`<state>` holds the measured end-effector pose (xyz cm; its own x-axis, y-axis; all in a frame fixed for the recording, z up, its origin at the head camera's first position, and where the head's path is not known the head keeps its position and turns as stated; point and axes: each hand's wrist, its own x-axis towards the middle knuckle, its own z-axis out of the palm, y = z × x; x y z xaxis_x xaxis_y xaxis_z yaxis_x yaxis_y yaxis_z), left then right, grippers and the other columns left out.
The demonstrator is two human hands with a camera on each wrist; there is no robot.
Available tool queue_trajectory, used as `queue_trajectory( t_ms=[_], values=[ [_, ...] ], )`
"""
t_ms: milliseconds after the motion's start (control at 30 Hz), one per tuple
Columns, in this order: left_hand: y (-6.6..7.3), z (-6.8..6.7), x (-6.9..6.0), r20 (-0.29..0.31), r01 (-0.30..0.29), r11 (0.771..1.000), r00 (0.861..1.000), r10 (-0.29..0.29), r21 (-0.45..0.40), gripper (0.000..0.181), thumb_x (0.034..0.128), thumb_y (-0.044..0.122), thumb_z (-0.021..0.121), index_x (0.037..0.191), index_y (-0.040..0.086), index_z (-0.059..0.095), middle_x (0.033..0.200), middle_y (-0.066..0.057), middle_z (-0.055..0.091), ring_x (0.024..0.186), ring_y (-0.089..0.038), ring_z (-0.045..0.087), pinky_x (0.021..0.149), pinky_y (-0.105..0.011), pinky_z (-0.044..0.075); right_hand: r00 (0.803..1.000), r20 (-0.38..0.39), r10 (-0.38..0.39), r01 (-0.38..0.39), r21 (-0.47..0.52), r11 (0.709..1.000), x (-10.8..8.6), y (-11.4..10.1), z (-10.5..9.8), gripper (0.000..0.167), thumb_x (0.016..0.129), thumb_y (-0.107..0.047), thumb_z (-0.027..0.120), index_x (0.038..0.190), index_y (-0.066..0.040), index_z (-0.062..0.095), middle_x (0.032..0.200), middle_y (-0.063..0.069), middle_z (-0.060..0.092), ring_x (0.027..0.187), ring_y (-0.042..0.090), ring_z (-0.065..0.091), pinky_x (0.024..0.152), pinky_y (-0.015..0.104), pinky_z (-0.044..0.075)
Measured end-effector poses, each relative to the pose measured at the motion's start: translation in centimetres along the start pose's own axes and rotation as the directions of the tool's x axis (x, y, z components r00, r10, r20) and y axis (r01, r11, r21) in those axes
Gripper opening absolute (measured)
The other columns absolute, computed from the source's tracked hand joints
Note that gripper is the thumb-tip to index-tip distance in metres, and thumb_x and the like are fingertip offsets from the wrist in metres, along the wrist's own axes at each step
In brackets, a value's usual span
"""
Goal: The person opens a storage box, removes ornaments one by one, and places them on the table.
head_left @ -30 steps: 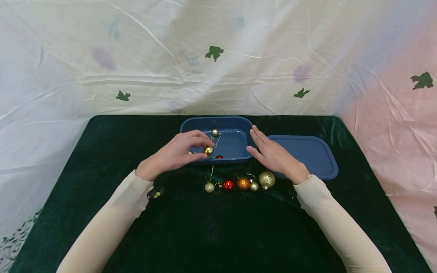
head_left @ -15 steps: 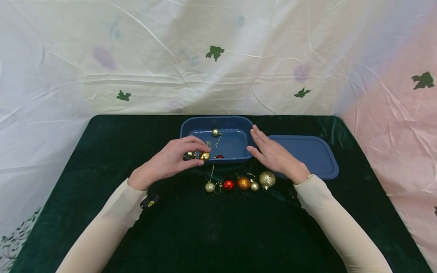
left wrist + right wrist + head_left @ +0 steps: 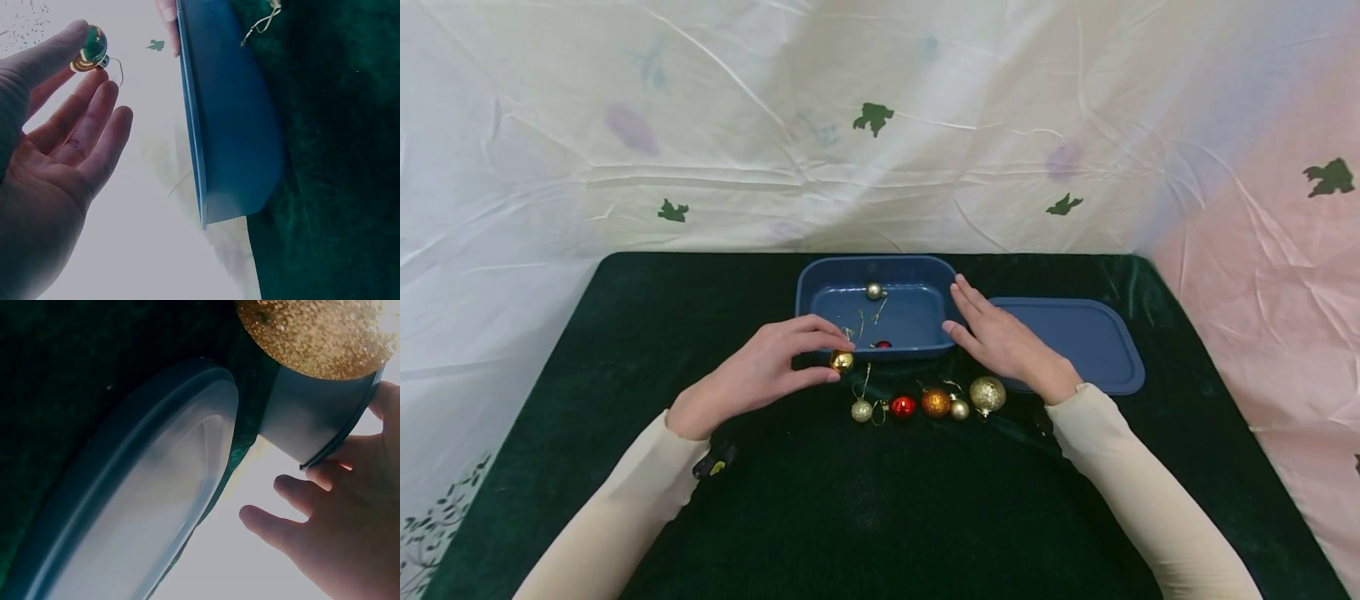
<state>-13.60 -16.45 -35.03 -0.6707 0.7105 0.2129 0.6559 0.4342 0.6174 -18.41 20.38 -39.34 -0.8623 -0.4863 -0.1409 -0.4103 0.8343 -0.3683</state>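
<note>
Pinching a shiny gold ball [image 3: 842,362] between thumb and fingers of the left grip [image 3: 767,360], by the front edge of the blue box [image 3: 917,268], near its left corner. Apart from the box in the left wrist view. Touching the right edge of the box with the straight fingers of the right grip [image 3: 1003,342], loose and released. Inside the box, a small pale ball [image 3: 874,290] near the back edge and a dark red ball [image 3: 883,344] by the front edge, partly hidden. All near the middle of the back edge of the green worktop [image 3: 865,517]. Toward its back right corner, a flat blue lid [image 3: 1078,342]. In front of the box, in a row from left to right: a glitter ball [image 3: 861,410], bright red ball [image 3: 902,407], orange ball [image 3: 936,402], tan ball [image 3: 958,408] and big glitter ball [image 3: 987,394].
</note>
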Motion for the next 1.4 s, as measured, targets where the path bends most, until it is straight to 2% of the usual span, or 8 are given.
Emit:
queue_trajectory(
  t_ms=[300,500,900,1400],
  values=[
    [-0.1,0.7,-0.7,0.017,-0.005,1.000,1.000,0.005,-0.017,0.035,0.0920,0.020,0.079,0.126,0.016,0.073,0.127,0.000,0.066,0.114,-0.013,0.065,0.093,-0.038,0.056,1.000,0.000,-0.008,0.008,0.003,1.000,0.1,0.0,0.0,0.077,0.111,-0.054,0.032,0.166,-0.005,0.009,0.174,0.010,-0.004,0.154,0.038,0.023,0.123,0.053,0.023],
    [-0.3,1.6,-1.0,0.056,0.016,0.999,0.998,-0.015,-0.029,0.035,0.0924,0.020,0.079,0.126,0.011,0.072,0.128,-0.001,0.065,0.115,-0.014,0.064,0.094,-0.039,0.056,1.000,-0.001,-0.009,0.009,-0.001,1.000,0.1,0.0,0.0,0.078,0.111,-0.055,0.032,0.166,-0.005,0.009,0.174,0.010,-0.003,0.155,0.037,0.023,0.123,0.054,0.023],
    [-0.9,3.1,-1.9,0.101,0.045,0.997,0.994,-0.039,-0.058,0.036,0.0919,0.016,0.078,0.127,0.013,0.070,0.130,-0.001,0.064,0.118,-0.014,0.064,0.097,-0.040,0.055,1.000,-0.004,-0.007,0.007,-0.002,1.000,0.2,0.1,0.0,0.077,0.111,-0.054,0.032,0.166,-0.005,0.009,0.174,0.011,-0.003,0.154,0.038,0.023,0.123,0.054,0.023],
    [-1.8,4.3,-2.7,0.141,0.137,0.990,0.982,-0.129,-0.046,0.035,0.0933,0.021,0.076,0.127,0.014,0.069,0.129,-0.001,0.063,0.117,-0.015,0.064,0.097,-0.043,0.055,1.000,-0.006,-0.007,0.007,0.002,1.000,0.1,0.1,0.0,0.077,0.111,-0.054,0.033,0.166,-0.005,0.010,0.174,0.010,-0.003,0.154,0.038,0.023,0.123,0.054,0.023]
  ],
)
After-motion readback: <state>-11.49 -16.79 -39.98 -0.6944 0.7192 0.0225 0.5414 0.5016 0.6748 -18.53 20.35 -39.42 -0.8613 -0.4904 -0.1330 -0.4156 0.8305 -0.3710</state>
